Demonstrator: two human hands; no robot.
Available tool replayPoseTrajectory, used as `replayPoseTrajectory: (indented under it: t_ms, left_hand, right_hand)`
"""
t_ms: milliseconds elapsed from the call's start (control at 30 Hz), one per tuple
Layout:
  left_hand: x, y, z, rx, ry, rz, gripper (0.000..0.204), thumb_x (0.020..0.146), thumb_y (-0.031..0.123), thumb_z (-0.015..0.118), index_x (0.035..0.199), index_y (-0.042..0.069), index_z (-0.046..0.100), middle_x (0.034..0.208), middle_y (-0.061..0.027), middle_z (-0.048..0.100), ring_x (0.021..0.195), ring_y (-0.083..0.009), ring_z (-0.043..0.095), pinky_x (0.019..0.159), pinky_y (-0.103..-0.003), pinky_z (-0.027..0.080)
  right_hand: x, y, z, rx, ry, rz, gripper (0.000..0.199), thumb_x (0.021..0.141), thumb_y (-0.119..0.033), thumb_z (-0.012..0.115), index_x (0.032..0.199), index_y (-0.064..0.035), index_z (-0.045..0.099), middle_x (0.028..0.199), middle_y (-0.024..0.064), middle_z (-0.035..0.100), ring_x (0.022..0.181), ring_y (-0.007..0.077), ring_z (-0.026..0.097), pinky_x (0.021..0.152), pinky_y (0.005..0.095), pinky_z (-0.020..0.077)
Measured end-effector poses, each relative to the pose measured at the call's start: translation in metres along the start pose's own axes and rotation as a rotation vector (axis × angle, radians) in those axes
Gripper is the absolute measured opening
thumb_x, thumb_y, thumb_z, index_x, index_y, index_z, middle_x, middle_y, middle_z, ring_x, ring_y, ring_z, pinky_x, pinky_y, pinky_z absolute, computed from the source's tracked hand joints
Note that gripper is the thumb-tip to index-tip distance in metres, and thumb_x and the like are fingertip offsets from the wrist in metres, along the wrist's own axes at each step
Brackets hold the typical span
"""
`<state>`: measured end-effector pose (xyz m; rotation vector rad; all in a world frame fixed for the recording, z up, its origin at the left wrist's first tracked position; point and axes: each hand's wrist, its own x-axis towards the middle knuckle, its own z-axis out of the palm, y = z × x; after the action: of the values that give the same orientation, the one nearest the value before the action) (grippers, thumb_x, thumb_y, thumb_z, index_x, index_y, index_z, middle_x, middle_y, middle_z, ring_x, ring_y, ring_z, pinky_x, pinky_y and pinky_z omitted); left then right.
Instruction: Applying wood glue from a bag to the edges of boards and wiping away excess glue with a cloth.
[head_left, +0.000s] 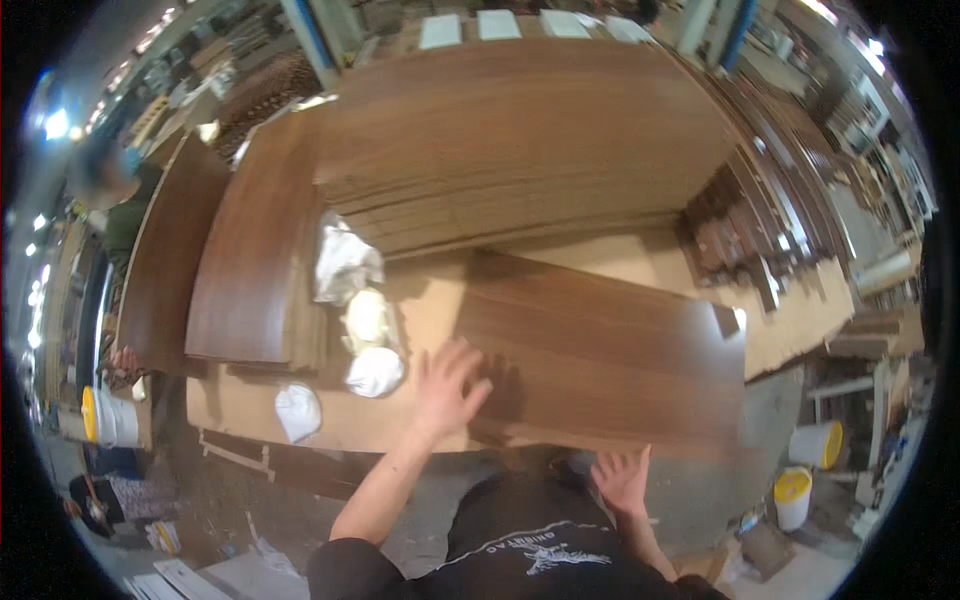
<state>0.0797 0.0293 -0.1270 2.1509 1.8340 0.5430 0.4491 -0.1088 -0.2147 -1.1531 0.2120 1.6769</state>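
A brown wood-grain board [610, 350] lies at an angle on the tan tabletop [425, 300], its near edge toward my body. My left hand [450, 390] is at the board's left end, fingers spread and slightly blurred; I cannot tell whether it touches the surface. At the near edge, my right hand [622, 482] reaches up with fingers stretched against the board's rim. Left of my left hand sit a white cloth bundle [376, 373], a yellowish one [367, 318] and a crumpled white wrapping [346, 260]. Another white bundle [297, 412] lies nearer the table's front edge.
A tall stack of brown panels [530, 120] fills the table's far side; another stack [255, 250] stands left. Narrow brown pieces [740, 220] are piled right. At far left a person's hand [125, 365] holds an upright panel [170, 260]. Yellow-lidded buckets [792, 498] stand on the floor.
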Motion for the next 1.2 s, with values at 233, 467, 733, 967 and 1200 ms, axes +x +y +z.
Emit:
replayPoseTrajectory:
  t_ms: [233, 467, 733, 967, 1200]
  left_hand:
    - [-0.047, 0.092, 0.059, 0.141, -0.29, 0.352, 0.071, 0.076, 0.032, 0.073, 0.14, 0.015, 0.046, 0.142, -0.0105, 0.046, 0.135, -0.0291, 0.038, 0.111, -0.057, 0.023]
    - [-0.001, 0.177, -0.041, 0.293, -0.228, 0.604, 0.083, 0.064, 0.014, 0.073, 0.142, 0.02, 0.045, 0.12, -0.0014, 0.061, 0.096, -0.0186, 0.061, 0.075, -0.033, 0.049]
    - [0.05, 0.329, -0.146, 0.178, -0.709, 0.252, 0.069, 0.075, 0.024, 0.071, 0.136, 0.006, 0.046, 0.107, -0.0226, 0.066, 0.099, -0.0379, 0.065, 0.087, -0.043, 0.053]
    - [0.063, 0.376, -0.171, -0.064, -0.616, 0.053, 0.066, 0.08, 0.028, 0.071, 0.131, -0.005, 0.047, 0.115, -0.0247, 0.063, 0.11, -0.0311, 0.061, 0.095, -0.038, 0.046]
    - [0.037, 0.392, -0.182, -0.093, -0.56, 0.056, 0.069, 0.078, 0.026, 0.077, 0.129, -0.009, 0.047, 0.119, -0.0213, 0.061, 0.113, -0.0246, 0.058, 0.099, -0.035, 0.043]
  right_hand:
    - [0.002, -0.034, 0.044, 0.306, 0.116, -0.13, 0.068, 0.087, -0.06, 0.057, 0.136, -0.0141, 0.046, 0.136, 0.003, 0.051, 0.129, 0.0221, 0.043, 0.109, 0.0428, 0.0314]
    - [-0.103, -0.091, 0.034, 0.176, -0.257, -0.272, 0.1, 0.082, -0.082, 0.033, 0.146, -0.0048, 0.027, 0.139, 0.012, 0.045, 0.13, 0.0298, 0.04, 0.109, 0.0539, 0.0275]
    - [0.005, -0.131, 0.011, 0.212, -0.065, -0.533, 0.072, 0.094, -0.065, 0.038, 0.139, -0.0091, 0.044, 0.128, 0.0092, 0.053, 0.115, 0.0235, 0.048, 0.094, 0.0436, 0.0419]
    - [0.03, -0.082, 0.024, 0.38, -0.238, -0.145, 0.074, 0.092, -0.065, 0.044, 0.141, -0.0104, 0.04, 0.128, 0.0084, 0.049, 0.113, 0.0269, 0.048, 0.092, 0.0432, 0.0445]
    - [-0.014, -0.109, 0.037, 0.423, -0.35, -0.176, 0.087, 0.089, -0.071, 0.042, 0.149, -0.0082, 0.029, 0.152, 0.0145, 0.033, 0.137, 0.0365, 0.032, 0.113, 0.054, 0.0246]
